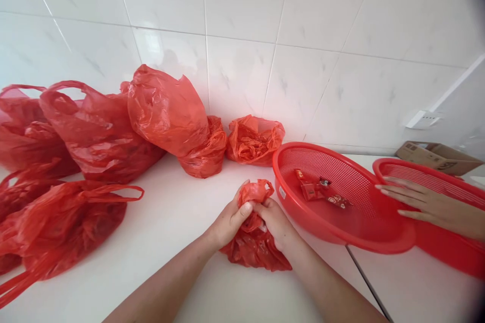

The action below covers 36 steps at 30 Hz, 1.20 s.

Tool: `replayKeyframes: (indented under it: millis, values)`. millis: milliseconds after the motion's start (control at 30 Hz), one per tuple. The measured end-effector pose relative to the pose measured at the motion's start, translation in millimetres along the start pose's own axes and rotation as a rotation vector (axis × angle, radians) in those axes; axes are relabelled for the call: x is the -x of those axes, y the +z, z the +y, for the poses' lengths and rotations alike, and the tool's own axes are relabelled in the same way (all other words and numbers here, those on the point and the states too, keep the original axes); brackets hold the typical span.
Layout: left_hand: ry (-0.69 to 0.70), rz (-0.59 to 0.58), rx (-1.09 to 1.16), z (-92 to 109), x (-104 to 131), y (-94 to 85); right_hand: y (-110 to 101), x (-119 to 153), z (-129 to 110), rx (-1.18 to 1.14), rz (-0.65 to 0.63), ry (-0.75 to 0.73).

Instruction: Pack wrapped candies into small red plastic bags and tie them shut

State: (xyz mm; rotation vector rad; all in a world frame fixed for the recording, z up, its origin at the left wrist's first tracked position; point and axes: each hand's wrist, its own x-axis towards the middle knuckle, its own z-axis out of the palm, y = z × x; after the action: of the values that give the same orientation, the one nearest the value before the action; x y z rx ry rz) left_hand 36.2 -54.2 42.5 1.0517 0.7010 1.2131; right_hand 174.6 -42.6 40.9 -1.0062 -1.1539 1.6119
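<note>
The bag [259, 255], of thin red film, rests on the white table [182, 277] between the forearms, its base slumped and its neck drawn upward. The left hand [229, 219] and the right hand [276, 221] clasp this neck from opposite sides, fingers curled around the bunched film and thumbs close together; some fingertips are hidden in the folds. A short loop of film projects above the grip.

Handling, as judged from appearance: the bag is soft and limp, probably light, with a slick surface liable to slide unless bunched. The film may tear if stretched over a corner of the contents, which cannot be made out. The gathered neck, where many layers lie together, offers the surest hold; a palm beneath the base would relieve strain.

Materials and shapes: at left, other bags [102, 146] of similar translucent film bulge and crease, several with looped handles. A small bag [255, 144] sits near the glossy tiled wall [242, 0]. At right, a round basket [366, 227] of rigid, perforated red plastic contains shiny packets [310, 189]. A co-worker's hand [428, 204], fingers extended, lies over a second basket [454, 255]; beyond stands a brown cardboard carton [439, 156].
</note>
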Motion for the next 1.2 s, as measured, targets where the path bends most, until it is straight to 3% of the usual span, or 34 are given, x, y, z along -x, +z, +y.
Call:
replayKeyframes:
  millis: [167, 233, 367, 433, 600, 700, 800, 867, 933, 1200]
  values:
    - [0.447, 0.151, -0.56, -7, 2, -5.1, -12, -5, -3, -0.003, 0.132, -0.045]
    - [0.54, 0.146, -0.694, -5, 1, -4.7, -14, -6, -3, 0.016, 0.159, -0.015]
    - [0.423, 0.017, -0.707, 0, -1, -4.0, -14, -6, -2, 0.023, 0.143, 0.009]
    - [0.361, 0.011, -0.659, -1, -4, -6.4, -15, -6, -2, 0.04, 0.105, 0.004]
    - [0.266, 0.185, -0.556, -6, -11, -15.8, -20, -1, -5, -0.047, -0.125, -0.042]
    - [0.192, 0.23, -0.332, -5, -14, -16.0, -22, 3, -9, -0.169, -0.245, -0.048]
    - [0.003, 0.087, -0.01, -2, -12, -11.8, -22, 6, -13, -0.225, -0.324, -0.009]
    - [-0.097, 0.025, 0.114, 0, -10, -9.0, -21, 7, -15, -0.197, -0.324, 0.027]
    - [-0.128, 0.037, 0.155, 1, -8, -7.9, -21, 8, -18, -0.104, -0.287, 0.019]
    - [-0.05, 0.103, 0.13, 6, -9, -11.3, -23, 5, -17, 0.304, -0.151, -0.173]
